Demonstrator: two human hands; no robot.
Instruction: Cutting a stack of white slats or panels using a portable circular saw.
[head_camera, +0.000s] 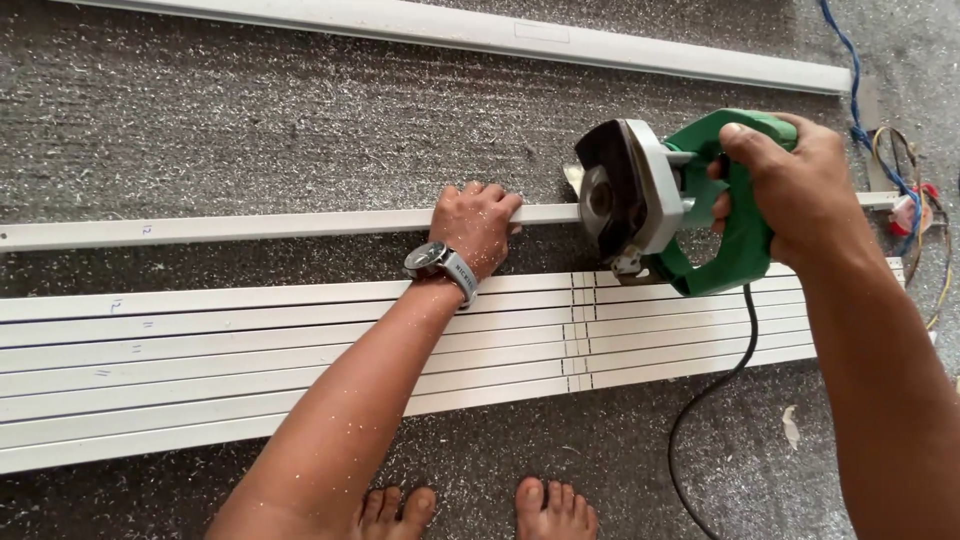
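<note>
The right hand (795, 190) was clamped around the green handle of a handheld circular saw (665, 200), fingers wrapped over the top of the grip. The saw's blade guard (610, 185) sat tilted against a single white plastic strip (260, 228) that lay alone on the grey floor (300, 120), the blade meeting it just right of the other hand. The left hand (478, 225) pressed flat on that same strip, fingers spread over its far edge, pinning it down; it held nothing else. A wristwatch (440, 265) with a grey band sat on the left wrist, and pale dust flecked the forearm.

Nearer the person, a row of similar white strips (200, 370) lay side by side, touching, with dark pencil lines across them below the saw. The saw's black cord (715, 385) ran over these strips and curved down across the floor. Another long white strip (500, 35) lay at the far edge. Blue and coloured wires (890, 160) were bunched at the right. Two bare feet (480, 510) stood at the bottom edge.
</note>
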